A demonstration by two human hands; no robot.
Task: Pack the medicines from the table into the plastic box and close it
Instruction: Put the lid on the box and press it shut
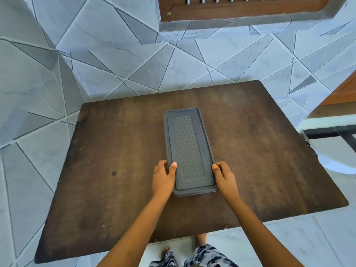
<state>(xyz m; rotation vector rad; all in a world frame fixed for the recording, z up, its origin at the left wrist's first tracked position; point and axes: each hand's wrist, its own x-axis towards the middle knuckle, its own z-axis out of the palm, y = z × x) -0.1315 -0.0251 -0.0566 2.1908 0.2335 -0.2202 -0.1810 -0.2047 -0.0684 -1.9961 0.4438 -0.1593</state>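
Box position: the plastic box (189, 149) lies at the middle of the table (119, 151), its long axis running near to far, the near end between the two hands.
Lid: a dark grey lid (189, 132) sits on top, with a raised border and a dimpled centre panel; whether it is fully snapped down I cannot tell.
Left hand: the left hand (162, 180) clasps the near left edge, thumb lying on the lid, fingers curled down the side.
Right hand: the right hand (224, 179) clasps the near right edge, fingers bent around the rim.
Key relation: both hands are equally close, at the near corners; the far end lies well beyond them along the axis.
Medicines: none show on the table, so packing looks done.
Materials: smooth matt plastic; worn dark brown wood; pale tiled floor (57, 54) with angular lines.
Likely step: pressing the lid shut.
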